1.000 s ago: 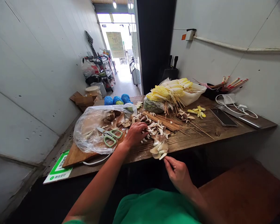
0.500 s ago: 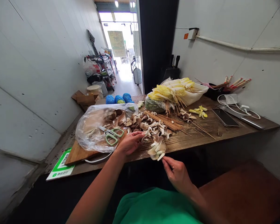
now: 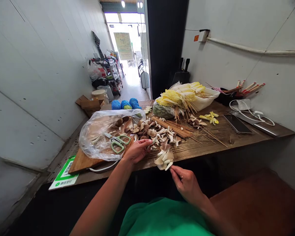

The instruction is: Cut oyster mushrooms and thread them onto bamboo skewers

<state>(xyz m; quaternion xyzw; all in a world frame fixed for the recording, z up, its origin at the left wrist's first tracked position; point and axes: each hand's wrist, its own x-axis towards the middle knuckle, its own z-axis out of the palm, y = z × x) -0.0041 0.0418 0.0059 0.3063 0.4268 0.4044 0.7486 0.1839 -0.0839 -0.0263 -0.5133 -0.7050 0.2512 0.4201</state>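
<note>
My right hand (image 3: 186,182) pinches the lower end of a skewer of oyster mushrooms (image 3: 164,158), held just past the table's front edge. Its pieces overlap in a stack, and the stick is hidden behind them and my fingers. Up and to the left, the thumb and fingers of my left hand (image 3: 139,150) are closed on an oyster mushroom piece (image 3: 154,141) at the near side of the pile. Torn oyster mushrooms (image 3: 144,126) lie heaped beyond both hands. Loose bamboo skewers (image 3: 179,128) are bundled to the right of the heap.
A clear plastic bag (image 3: 88,137) and green-handled scissors (image 3: 118,143) lie over a wooden board (image 3: 80,162). Cabbage skewers (image 3: 173,96) rest on a white basket (image 3: 211,95). At right are a phone (image 3: 238,124) and a knife (image 3: 265,127). Blue-netted produce (image 3: 126,104) sits behind.
The skewer of mushrooms in my right hand has shifted very slightly left and down. My left hand stays at the pile with almost no movement.
</note>
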